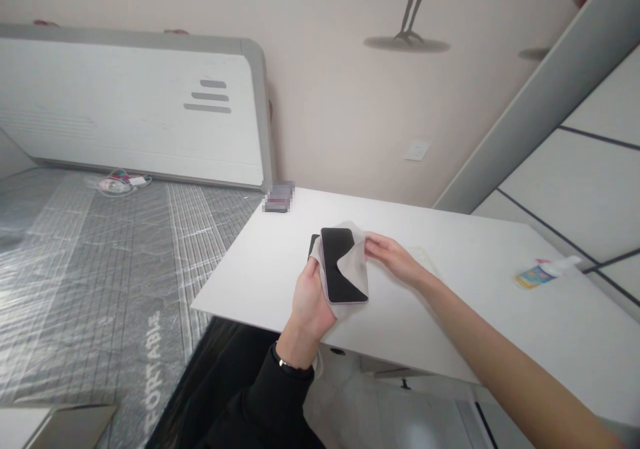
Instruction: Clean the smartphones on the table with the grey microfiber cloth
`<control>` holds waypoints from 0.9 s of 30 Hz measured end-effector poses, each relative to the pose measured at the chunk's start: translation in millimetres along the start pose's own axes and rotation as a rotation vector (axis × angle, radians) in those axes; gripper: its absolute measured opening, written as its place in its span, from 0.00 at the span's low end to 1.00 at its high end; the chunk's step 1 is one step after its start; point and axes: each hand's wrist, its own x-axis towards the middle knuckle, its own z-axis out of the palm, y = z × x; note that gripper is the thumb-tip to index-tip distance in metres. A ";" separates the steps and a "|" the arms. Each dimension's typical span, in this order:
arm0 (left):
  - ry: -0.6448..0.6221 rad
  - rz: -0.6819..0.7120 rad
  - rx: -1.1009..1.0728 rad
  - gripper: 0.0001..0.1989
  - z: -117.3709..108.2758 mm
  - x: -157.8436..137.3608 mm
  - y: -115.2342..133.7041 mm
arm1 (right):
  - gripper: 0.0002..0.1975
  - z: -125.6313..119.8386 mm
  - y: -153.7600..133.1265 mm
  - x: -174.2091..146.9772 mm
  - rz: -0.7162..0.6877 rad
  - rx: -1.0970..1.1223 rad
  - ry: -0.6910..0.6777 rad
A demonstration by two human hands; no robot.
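Observation:
A smartphone with a black screen lies face up in my left hand. A light grey cloth wraps round the phone, its folded flap covering part of the screen on the right. My left fingers are closed around the cloth and phone from the left and below. At the cloth's right edge, my right hand pinches the fabric, fingers together. Behind the phone's left side, part of another dark, flat thing shows; its kind is hidden.
Beneath my hands is a white table. A bottle with a blue and yellow label lies at the right. A blurred dark item sits at the far left corner. A bed with a plastic-covered mattress adjoins, holding a cable bundle.

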 end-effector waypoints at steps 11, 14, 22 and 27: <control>0.150 0.102 0.013 0.28 -3.8 -1.9 -3.4 | 0.26 31.4 -10.1 -42.0 -0.777 -0.757 -0.087; 0.109 0.087 0.034 0.28 -7.6 -3.4 -2.8 | 0.27 33.1 -9.0 -41.6 -0.715 -0.766 -0.172; 0.109 0.088 -0.056 0.28 -7.3 -7.7 -0.9 | 0.18 34.8 -8.9 -39.9 -0.722 -0.699 -0.116; 0.149 0.091 -0.119 0.29 -5.4 -6.1 -2.3 | 0.14 36.0 -11.5 -38.9 -0.782 -0.701 0.025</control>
